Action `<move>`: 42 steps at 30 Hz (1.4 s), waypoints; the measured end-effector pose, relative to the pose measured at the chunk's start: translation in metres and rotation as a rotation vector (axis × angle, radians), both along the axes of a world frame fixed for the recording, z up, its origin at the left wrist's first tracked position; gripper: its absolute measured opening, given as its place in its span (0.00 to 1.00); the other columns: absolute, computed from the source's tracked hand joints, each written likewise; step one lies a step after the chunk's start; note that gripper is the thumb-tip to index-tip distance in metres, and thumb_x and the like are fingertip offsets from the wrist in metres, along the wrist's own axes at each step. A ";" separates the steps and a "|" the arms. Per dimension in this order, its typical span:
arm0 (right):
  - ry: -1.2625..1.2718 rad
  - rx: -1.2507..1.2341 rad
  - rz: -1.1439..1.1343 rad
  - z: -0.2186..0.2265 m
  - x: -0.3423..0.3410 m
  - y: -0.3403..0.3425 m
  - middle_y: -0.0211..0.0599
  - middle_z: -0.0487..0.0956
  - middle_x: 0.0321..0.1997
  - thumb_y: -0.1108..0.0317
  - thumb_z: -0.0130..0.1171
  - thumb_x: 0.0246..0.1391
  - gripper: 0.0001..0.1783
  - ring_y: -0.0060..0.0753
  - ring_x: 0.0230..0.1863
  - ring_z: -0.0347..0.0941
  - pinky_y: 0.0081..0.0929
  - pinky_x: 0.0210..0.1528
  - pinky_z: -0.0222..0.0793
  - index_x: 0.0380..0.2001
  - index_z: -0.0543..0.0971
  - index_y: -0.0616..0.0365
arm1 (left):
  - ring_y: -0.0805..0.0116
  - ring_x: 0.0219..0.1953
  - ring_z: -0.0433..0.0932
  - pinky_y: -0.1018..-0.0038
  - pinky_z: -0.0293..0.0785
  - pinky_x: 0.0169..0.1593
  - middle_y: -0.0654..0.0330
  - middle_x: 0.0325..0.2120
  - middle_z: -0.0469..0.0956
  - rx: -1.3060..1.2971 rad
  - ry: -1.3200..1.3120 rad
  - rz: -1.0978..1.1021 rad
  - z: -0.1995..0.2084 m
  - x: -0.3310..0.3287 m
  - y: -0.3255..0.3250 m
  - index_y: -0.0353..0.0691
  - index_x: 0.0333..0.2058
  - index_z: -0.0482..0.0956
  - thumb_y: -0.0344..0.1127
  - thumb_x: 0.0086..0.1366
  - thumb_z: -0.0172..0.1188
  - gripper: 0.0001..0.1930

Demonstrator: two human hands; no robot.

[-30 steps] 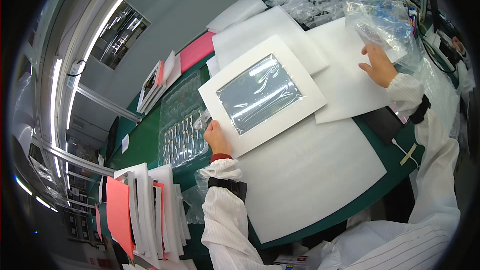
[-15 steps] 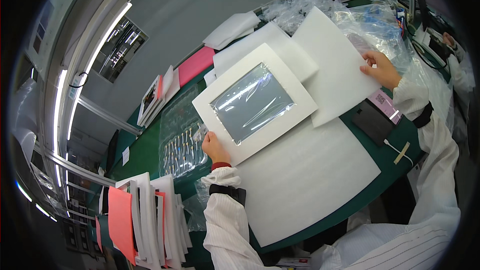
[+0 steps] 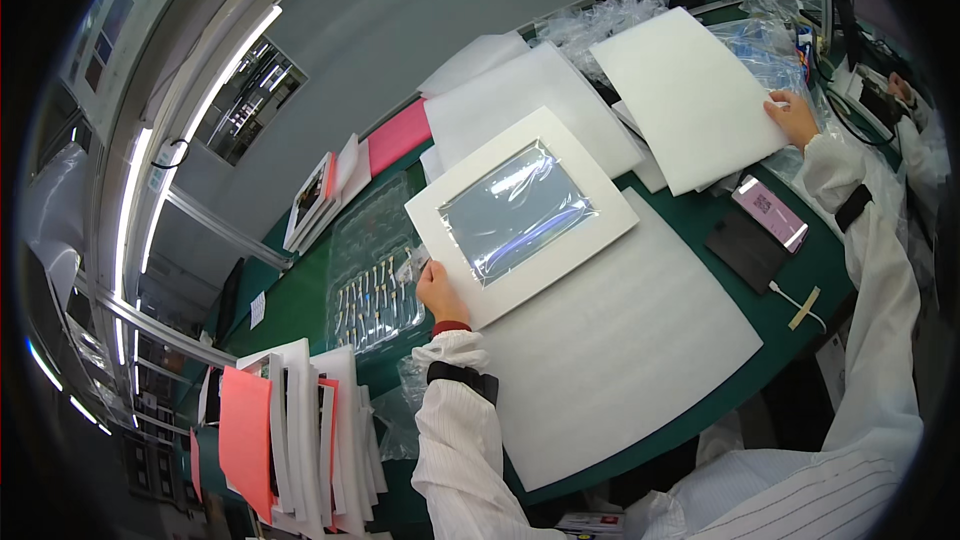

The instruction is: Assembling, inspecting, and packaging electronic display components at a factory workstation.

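Observation:
My left hand (image 3: pixel 441 295) is closed on the lower left edge of a white-framed panel (image 3: pixel 612 221). The panel's grey screen (image 3: pixel 520 205) is covered with shiny, wrinkled clear film. To the right, my right hand (image 3: pixel 793 120) pinches the right edge of a white foam sheet (image 3: pixel 690 100), its thumb mostly hidden. Below the panel, and partly under it, another foam sheet (image 3: pixel 630 350) lies flat on the green table (image 3: pixel 545 488). More foam sheets (image 3: pixel 510 105) are stacked behind the panel.
A clear tray of small cables (image 3: pixel 378 295) sits left of my left hand. Foam-separated panels (image 3: pixel 300 430) stand upright at the near left. A phone (image 3: pixel 768 212) and black box (image 3: pixel 743 248) lie at right. Crumpled plastic bags (image 3: pixel 600 30) fill the back; another person's hand (image 3: pixel 900 88) shows far right.
My right hand has moved right with the foam sheet, drawing it off the panel and baring more of the phone. The panel in my left hand has shifted slightly right.

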State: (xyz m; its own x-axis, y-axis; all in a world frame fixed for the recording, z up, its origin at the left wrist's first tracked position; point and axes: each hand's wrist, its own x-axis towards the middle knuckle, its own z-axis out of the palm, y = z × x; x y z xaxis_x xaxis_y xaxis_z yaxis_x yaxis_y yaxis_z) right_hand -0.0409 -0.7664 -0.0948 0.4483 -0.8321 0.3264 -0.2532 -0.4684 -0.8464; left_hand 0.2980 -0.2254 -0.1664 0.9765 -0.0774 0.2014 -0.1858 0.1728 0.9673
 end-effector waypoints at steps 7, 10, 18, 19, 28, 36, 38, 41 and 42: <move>0.227 -0.069 -0.071 -0.030 -0.004 -0.006 0.47 0.76 0.35 0.61 0.58 0.49 0.23 0.39 0.36 0.74 0.29 0.41 0.68 0.47 0.69 0.60 | 0.79 0.24 0.69 0.81 0.66 0.28 0.67 0.25 0.73 0.004 0.026 -0.058 0.000 -0.008 -0.012 0.31 0.38 0.74 0.35 0.66 0.46 0.13; 0.277 -0.191 -0.139 -0.038 -0.003 -0.002 0.47 0.75 0.37 0.60 0.58 0.49 0.24 0.42 0.39 0.74 0.32 0.43 0.67 0.48 0.69 0.59 | 0.78 0.27 0.70 0.80 0.68 0.31 0.64 0.28 0.74 0.006 0.068 -0.120 0.003 -0.006 -0.004 0.30 0.42 0.72 0.36 0.66 0.46 0.15; -0.116 -0.096 -0.022 0.023 -0.054 0.098 0.31 0.73 0.31 0.74 0.55 0.47 0.16 0.20 0.35 0.69 0.17 0.40 0.66 0.43 0.73 0.62 | 0.74 0.37 0.72 0.77 0.68 0.40 0.62 0.37 0.73 0.012 0.128 -0.128 0.016 -0.007 0.013 0.32 0.51 0.65 0.35 0.63 0.52 0.20; -0.170 -0.104 -0.040 0.030 -0.070 0.118 0.28 0.72 0.30 0.77 0.54 0.47 0.15 0.17 0.33 0.68 0.14 0.39 0.65 0.41 0.74 0.63 | 0.74 0.38 0.71 0.76 0.67 0.40 0.63 0.37 0.72 0.017 0.129 -0.049 0.023 -0.017 0.009 0.33 0.51 0.64 0.34 0.61 0.54 0.21; -0.372 -0.176 -0.533 -0.001 -0.300 0.202 0.25 0.71 0.30 0.79 0.53 0.47 0.13 0.14 0.32 0.68 0.12 0.38 0.64 0.39 0.74 0.62 | 0.70 0.43 0.68 0.74 0.65 0.48 0.58 0.42 0.68 0.079 0.001 -0.207 0.128 -0.128 0.051 0.35 0.50 0.62 0.20 0.56 0.51 0.21; -0.024 0.332 -1.003 -0.209 -0.505 0.251 0.28 0.72 0.23 0.73 0.63 0.43 0.19 0.17 0.26 0.68 0.15 0.29 0.65 0.41 0.73 0.64 | 0.44 0.64 0.44 0.57 0.47 0.63 0.45 0.61 0.49 1.370 -0.607 -1.010 0.098 -0.291 0.022 0.42 0.61 0.52 0.28 0.48 0.64 0.42; 0.051 0.383 -1.028 -0.266 -0.537 0.251 0.33 0.76 0.26 0.69 0.64 0.40 0.22 0.22 0.28 0.71 0.20 0.32 0.68 0.41 0.73 0.64 | 0.44 0.64 0.42 0.58 0.47 0.62 0.43 0.61 0.49 1.456 -0.655 -1.065 0.075 -0.297 0.029 0.39 0.62 0.50 0.26 0.46 0.64 0.44; 0.079 0.569 -0.993 -0.346 -0.573 0.230 0.38 0.76 0.30 0.72 0.61 0.41 0.22 0.28 0.28 0.73 0.25 0.31 0.69 0.43 0.71 0.64 | 0.43 0.64 0.41 0.59 0.46 0.63 0.43 0.62 0.47 1.452 -0.628 -1.096 0.071 -0.292 0.038 0.37 0.62 0.49 0.26 0.46 0.64 0.44; 0.060 0.716 -1.002 -0.356 -0.571 0.221 0.40 0.77 0.31 0.71 0.62 0.40 0.22 0.29 0.30 0.74 0.26 0.31 0.70 0.43 0.72 0.64 | 0.44 0.65 0.41 0.60 0.44 0.64 0.42 0.62 0.46 1.511 -0.609 -1.100 0.075 -0.296 0.037 0.36 0.62 0.48 0.25 0.45 0.63 0.45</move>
State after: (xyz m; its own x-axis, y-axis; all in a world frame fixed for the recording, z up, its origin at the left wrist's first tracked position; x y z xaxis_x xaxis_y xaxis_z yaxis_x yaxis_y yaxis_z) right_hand -0.6118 -0.5455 -0.4504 -0.4919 -0.7999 -0.3437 -0.2812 0.5196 -0.8068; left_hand 0.0017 -0.1880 -0.0915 0.2309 -0.9015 -0.3662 -0.9011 -0.3401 0.2691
